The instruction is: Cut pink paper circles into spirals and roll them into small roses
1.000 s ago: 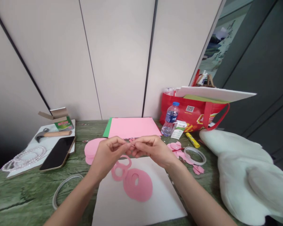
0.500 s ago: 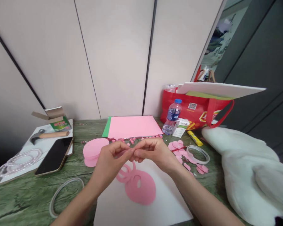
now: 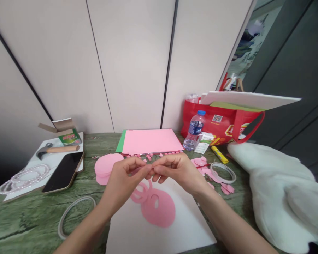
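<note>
Head view: left hand (image 3: 126, 180) and right hand (image 3: 180, 172) pinch small piece (image 3: 152, 167), mostly hidden, between meeting fingers; neither nearer, long axis unclear. Piece above table (image 3: 23, 220), pink sheet (image 3: 152, 141) beyond, by far edge.

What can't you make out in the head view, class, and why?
Head view:
Anything between the fingers of the left hand and right hand: hidden by them.
Lower contents of the red bag: behind its front.
Near left corner of the white sheet: cut off by the picture's bottom edge.
Fine print on the bottle label: too small.
</note>
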{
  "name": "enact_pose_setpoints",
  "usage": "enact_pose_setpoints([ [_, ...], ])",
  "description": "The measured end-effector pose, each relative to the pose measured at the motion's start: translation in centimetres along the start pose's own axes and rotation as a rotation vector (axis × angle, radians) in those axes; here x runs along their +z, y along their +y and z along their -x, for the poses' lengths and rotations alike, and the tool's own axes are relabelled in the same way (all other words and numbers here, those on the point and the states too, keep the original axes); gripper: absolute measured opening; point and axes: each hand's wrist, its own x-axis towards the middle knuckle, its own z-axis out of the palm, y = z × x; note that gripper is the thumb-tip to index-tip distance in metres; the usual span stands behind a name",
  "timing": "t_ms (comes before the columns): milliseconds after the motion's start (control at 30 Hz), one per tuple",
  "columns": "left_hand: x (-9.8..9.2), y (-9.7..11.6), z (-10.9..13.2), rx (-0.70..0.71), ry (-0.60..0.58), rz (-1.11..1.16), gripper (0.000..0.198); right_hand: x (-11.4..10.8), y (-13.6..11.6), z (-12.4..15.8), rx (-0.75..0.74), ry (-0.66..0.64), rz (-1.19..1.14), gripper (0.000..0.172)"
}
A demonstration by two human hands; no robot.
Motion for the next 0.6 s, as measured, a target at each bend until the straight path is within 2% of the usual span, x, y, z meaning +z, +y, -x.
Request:
enact_pose_setpoints([
  [233, 0.4, -0.7, -0.3, -0.026, -0.025, 0.01, 0.016, -0.5, 0.9, -0.5, 0.049, 0.004, 0.015, 0.018],
  [467, 0.5, -2.8, -1.5, -0.068, -0.022, -0.007, 0.018, -1.2, 3.1, -1.9, 0.113, 0.056, -0.167, 0.036],
  [600, 0.5, -4.0, -1.1, -0.101, 0.005, -0.018, 0.02, -0.5, 4.8, -1.7, 0.126, 0.105, -0.221, 0.036],
])
